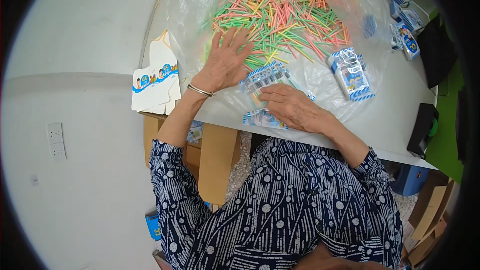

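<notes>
My left hand (227, 65), with a bracelet at the wrist, reaches over the near left edge of a large heap of thin sticks (285, 15) in pink, green and yellow. Its fingers are spread, and no grasp shows. My right hand (295, 106) is closed, fingers together, over a clear packet with blue-and-white stripes (267, 76) near the table's front edge. A few pale coloured sticks show by its fingertips. The thumb is mostly hidden. Below this hand lies another striped packet end (265, 119); whether it is a separate packet I cannot tell.
The heap rests on a crumpled clear plastic sheet (190, 15) on a white table (385, 125). A stack of filled packets (352, 75) lies right of my hands. More packets (410, 20) are at the far right. Flat printed cartons (156, 87) sit at the left edge. Cardboard boxes (217, 162) stand below.
</notes>
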`<state>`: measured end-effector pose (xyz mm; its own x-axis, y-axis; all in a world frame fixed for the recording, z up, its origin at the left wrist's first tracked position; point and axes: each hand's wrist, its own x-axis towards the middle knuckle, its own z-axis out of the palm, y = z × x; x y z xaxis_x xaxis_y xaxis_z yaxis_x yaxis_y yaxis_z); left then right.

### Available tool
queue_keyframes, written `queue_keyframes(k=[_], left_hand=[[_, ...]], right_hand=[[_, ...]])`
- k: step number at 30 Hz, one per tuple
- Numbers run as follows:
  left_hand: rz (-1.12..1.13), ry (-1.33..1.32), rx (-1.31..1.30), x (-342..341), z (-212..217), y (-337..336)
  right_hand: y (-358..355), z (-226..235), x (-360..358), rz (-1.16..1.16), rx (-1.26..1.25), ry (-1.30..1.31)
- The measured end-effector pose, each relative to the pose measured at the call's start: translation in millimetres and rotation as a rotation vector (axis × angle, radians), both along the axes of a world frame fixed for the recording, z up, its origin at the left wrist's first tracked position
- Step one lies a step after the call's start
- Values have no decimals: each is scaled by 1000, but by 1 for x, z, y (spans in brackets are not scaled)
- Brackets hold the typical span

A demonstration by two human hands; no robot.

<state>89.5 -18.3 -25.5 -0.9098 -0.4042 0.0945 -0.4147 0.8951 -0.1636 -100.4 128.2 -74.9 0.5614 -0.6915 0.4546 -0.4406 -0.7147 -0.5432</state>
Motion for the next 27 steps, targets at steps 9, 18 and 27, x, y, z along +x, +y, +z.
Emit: queue_keyframes(k=[9,18,27], left_hand=[[-53,-15,-104,-26,-17,-13],[67,38,-299,-37,-43,-17],[92,53,-271,-34,-45,-19]], right_hand=[[-3,-5,-1,-5,61,-86],[-1,-11,-1,-15,43,-109],[0,-12,-2,-8,58,-149]])
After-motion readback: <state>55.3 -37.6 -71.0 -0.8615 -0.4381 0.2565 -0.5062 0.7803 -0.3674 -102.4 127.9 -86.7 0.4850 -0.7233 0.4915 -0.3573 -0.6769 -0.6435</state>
